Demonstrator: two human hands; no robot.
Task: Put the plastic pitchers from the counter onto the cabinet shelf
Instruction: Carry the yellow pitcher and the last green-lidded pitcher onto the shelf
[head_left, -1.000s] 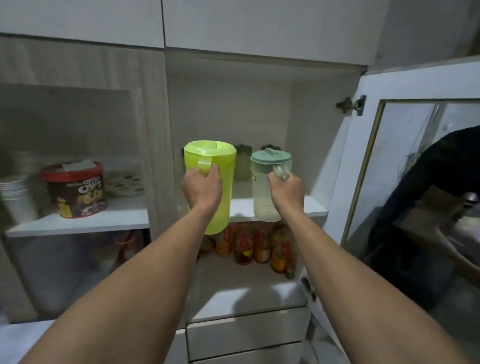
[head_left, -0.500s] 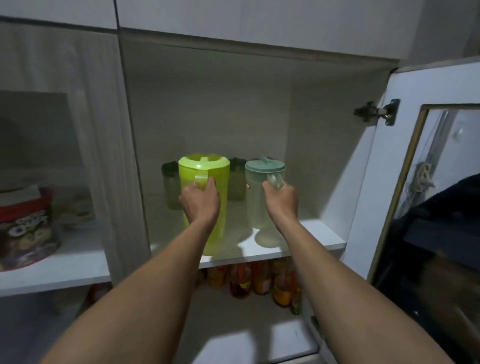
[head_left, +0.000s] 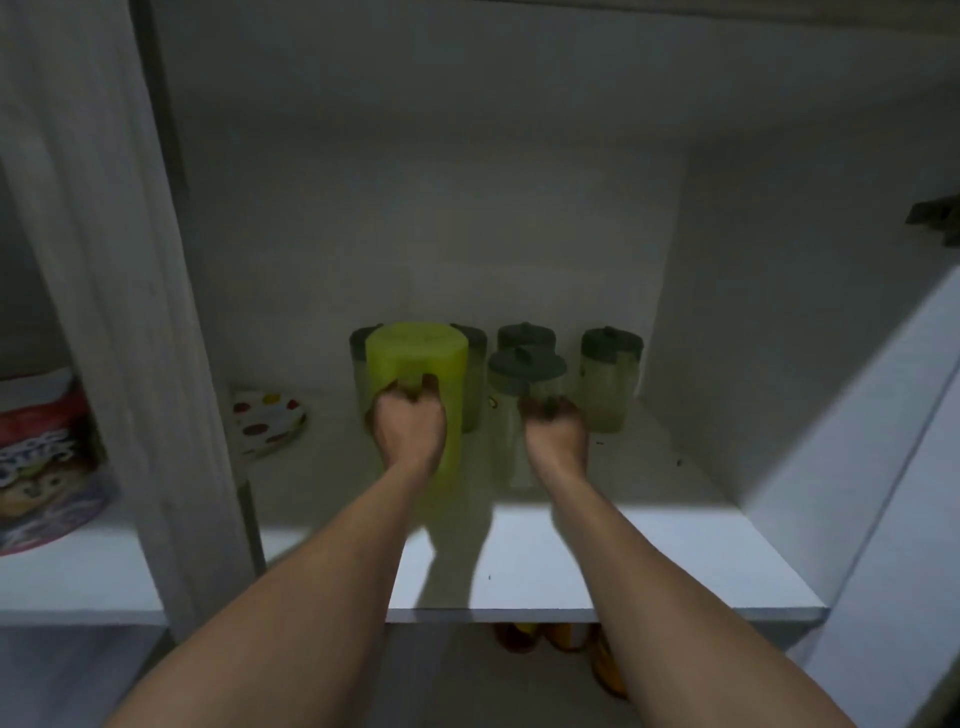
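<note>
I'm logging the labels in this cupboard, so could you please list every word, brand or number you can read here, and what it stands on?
No text reads clearly in this picture.
Red-lidded tub, far left shelf: large printed lettering, too blurred to read.
Clear pitcher: a small mark on its side, too small to read.
Lime-green pitcher: no print visible.
Bottles under the shelf: labels not legible.

The lime pitcher (head_left: 415, 358) looks like opaque matt plastic, while the pitcher (head_left: 524, 395) beside it has a clear, slightly cloudy plastic body and a dull grey-green plastic lid; the pitchers at the back (head_left: 610, 379) seem to be of the same kind. The shelf (head_left: 649, 566) is a smooth white board with a soft sheen on its front part, and the upright panel (head_left: 130, 312) to the left shows a pale, matt wood grain. The tub (head_left: 47, 457) on the left has a glossy printed wrap.
</note>
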